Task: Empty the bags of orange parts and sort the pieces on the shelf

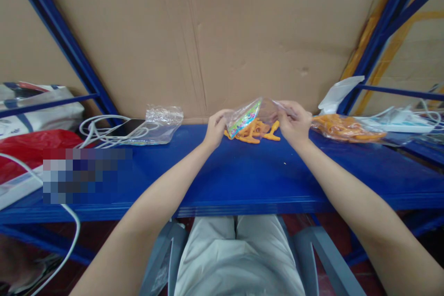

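Between my two hands a clear plastic bag [268, 107] with a colourful printed card [245, 119] inside is stretched out above the table. My left hand [218, 126] pinches the bag's left end. Its other end is gripped by the closed fingers of my right hand [294, 119]. Behind and below the bag lies a small heap of orange plastic pieces [252, 136], some with a T-shaped outline, on the blue tabletop [239, 175]. The bag partly covers the heap, and I cannot make out whether any pieces are inside it.
On the right, a clear bag of orange pieces [350, 129] lies near a white power strip [402, 124]. To the left are a coiled white cable [100, 132], a dark phone [130, 128], a clear plastic packet [163, 127] and a red bag [38, 148]. Cardboard [249, 32] stands behind, between blue posts.
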The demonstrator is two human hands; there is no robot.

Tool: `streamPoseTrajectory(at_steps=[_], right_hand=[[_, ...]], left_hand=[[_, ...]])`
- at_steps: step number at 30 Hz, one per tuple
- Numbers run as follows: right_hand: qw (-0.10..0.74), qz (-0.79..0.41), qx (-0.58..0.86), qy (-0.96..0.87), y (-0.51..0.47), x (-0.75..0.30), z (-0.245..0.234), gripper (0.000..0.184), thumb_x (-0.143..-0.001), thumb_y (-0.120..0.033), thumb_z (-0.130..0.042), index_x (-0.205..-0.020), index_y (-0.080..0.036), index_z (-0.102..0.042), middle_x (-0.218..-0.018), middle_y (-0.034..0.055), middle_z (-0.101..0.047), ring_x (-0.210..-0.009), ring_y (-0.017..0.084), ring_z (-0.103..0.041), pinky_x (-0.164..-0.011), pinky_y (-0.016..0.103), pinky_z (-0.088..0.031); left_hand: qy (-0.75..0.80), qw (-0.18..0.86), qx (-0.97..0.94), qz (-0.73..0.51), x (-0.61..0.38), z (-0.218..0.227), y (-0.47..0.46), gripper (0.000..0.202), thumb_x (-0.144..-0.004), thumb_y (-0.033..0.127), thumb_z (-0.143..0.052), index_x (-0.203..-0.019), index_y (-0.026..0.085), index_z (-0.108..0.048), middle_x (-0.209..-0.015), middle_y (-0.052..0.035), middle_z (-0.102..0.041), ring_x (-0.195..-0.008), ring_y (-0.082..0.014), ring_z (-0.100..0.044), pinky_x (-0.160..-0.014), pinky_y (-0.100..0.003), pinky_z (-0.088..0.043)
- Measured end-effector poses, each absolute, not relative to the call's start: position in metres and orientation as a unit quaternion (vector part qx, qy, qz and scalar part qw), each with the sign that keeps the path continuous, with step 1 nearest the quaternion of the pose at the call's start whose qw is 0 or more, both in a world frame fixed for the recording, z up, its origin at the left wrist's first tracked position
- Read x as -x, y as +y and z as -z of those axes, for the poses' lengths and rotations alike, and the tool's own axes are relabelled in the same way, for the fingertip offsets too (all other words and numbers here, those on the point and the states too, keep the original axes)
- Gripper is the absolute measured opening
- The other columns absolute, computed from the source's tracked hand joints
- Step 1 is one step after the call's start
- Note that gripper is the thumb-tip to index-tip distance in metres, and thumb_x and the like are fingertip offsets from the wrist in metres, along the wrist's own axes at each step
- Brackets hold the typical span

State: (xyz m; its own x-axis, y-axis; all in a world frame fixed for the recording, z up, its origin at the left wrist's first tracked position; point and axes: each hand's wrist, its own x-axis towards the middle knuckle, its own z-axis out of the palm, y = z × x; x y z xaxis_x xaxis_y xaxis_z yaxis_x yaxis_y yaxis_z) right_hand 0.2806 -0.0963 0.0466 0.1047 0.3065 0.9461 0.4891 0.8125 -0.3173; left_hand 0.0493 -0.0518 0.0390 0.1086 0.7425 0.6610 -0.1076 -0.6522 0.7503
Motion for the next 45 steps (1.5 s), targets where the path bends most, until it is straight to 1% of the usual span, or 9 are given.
streamPoseTrajectory(at_steps=[6,12,16,21,25,30,32,39,45], right_hand=[[0.647,0.159,0.275,-0.693,-0.111,-0.283,-0.054,0.029,-0.094,-0.046,-0.055,-0.102,-0.026,-0.074,-0.099,0.0063,-0.078,-0.094,0.024,-0.074,-0.086,0.041,-0.059],[0.614,-0.036,0.31,-0.725,-0.118,-0.274,-0.054,0.03,-0.084,-0.055,-0.066,-0.092,-0.03,-0.079,-0.104,0.0054,-0.078,-0.114,0.03,-0.068,-0.106,0.049,-0.048],[0.616,-0.165,0.329,-0.697,-0.122,-0.263,-0.056,0.023,-0.081,-0.054,-0.072,-0.08,-0.032,-0.079,-0.097,0.0019,-0.078,-0.117,0.03,-0.067,-0.113,0.054,-0.041],[0.62,-0.198,0.304,-0.696,-0.123,-0.261,-0.057,0.036,-0.083,-0.054,-0.068,-0.061,-0.027,-0.075,-0.077,0.006,-0.076,-0.1,0.029,-0.073,-0.099,0.049,-0.051],[0.627,-0.177,0.302,-0.696,-0.113,-0.264,-0.053,0.041,-0.083,-0.051,-0.065,-0.052,-0.024,-0.069,-0.066,0.0058,-0.072,-0.08,0.025,-0.073,-0.084,0.042,-0.056],[0.683,-0.258,0.356,-0.583,-0.09,-0.262,-0.045,0.015,-0.077,-0.039,-0.073,-0.081,-0.024,-0.07,-0.082,0.0009,-0.076,-0.072,0.018,-0.071,-0.071,0.034,-0.059],[0.683,-0.327,0.379,-0.531,-0.084,-0.262,-0.043,0.025,-0.074,-0.032,-0.078,-0.095,-0.026,-0.065,-0.087,-0.0011,-0.076,-0.066,0.016,-0.069,-0.062,0.03,-0.058],[0.637,-0.475,0.437,-0.422,-0.079,-0.266,-0.037,0.018,-0.075,-0.014,-0.074,-0.079,-0.022,-0.058,-0.068,-0.0018,-0.07,-0.052,0.011,-0.061,-0.049,0.022,-0.053],[0.652,-0.455,0.433,-0.424,-0.072,-0.27,-0.032,0.03,-0.077,-0.023,-0.077,-0.066,-0.021,-0.05,-0.054,-0.0072,-0.054,-0.043,0.007,-0.049,-0.046,0.02,-0.047]], left_hand=[[0.238,0.438,-0.602,-0.624,-0.053,-0.044,-0.051,0.041,-0.09,0.046,-0.042,-0.094,0.019,-0.072,-0.096,-0.0069,-0.076,-0.092,-0.026,-0.074,-0.073,-0.036,-0.06],[0.288,0.478,-0.555,-0.617,-0.049,-0.054,-0.058,0.043,-0.09,0.043,-0.06,-0.13,0.026,-0.057,-0.125,-0.0068,-0.069,-0.089,-0.0207,-0.073,-0.066,-0.029,-0.058],[0.291,0.487,-0.545,-0.617,-0.045,-0.06,-0.06,0.045,-0.093,0.049,-0.06,-0.133,0.029,-0.055,-0.129,-0.0076,-0.068,-0.091,-0.0212,-0.073,-0.063,-0.027,-0.056],[0.303,0.511,-0.539,-0.597,-0.043,-0.059,-0.055,0.042,-0.095,0.053,-0.055,-0.12,0.021,-0.066,-0.117,-0.0088,-0.073,-0.075,-0.0174,-0.072,-0.062,-0.028,-0.056],[0.356,0.505,-0.514,-0.596,-0.046,-0.054,-0.052,0.027,-0.09,0.04,-0.067,-0.098,0.015,-0.07,-0.081,-0.0039,-0.074,-0.053,-0.0108,-0.062,-0.052,-0.023,-0.05],[0.418,0.465,-0.521,-0.581,-0.052,-0.049,-0.055,0.014,-0.094,0.027,-0.062,-0.088,0.015,-0.066,-0.05,0.0046,-0.059,-0.035,-0.0083,-0.047,-0.039,-0.019,-0.036],[0.428,0.45,-0.539,-0.569,-0.053,-0.046,-0.056,0.016,-0.095,0.026,-0.061,-0.084,0.016,-0.065,-0.042,0.0072,-0.051,-0.03,-0.0078,-0.041,-0.037,-0.018,-0.032],[0.442,0.426,-0.614,-0.496,-0.055,-0.034,-0.057,0.026,-0.09,0.032,-0.071,-0.072,0.018,-0.06,-0.033,0.009,-0.041,-0.026,-0.0069,-0.037,-0.033,-0.017,-0.024],[0.459,0.404,-0.607,-0.507,-0.058,-0.031,-0.057,0.044,-0.099,0.042,-0.057,-0.061,0.02,-0.051,-0.029,0.0094,-0.032,-0.023,-0.0069,-0.03,-0.032,-0.018,-0.016]])
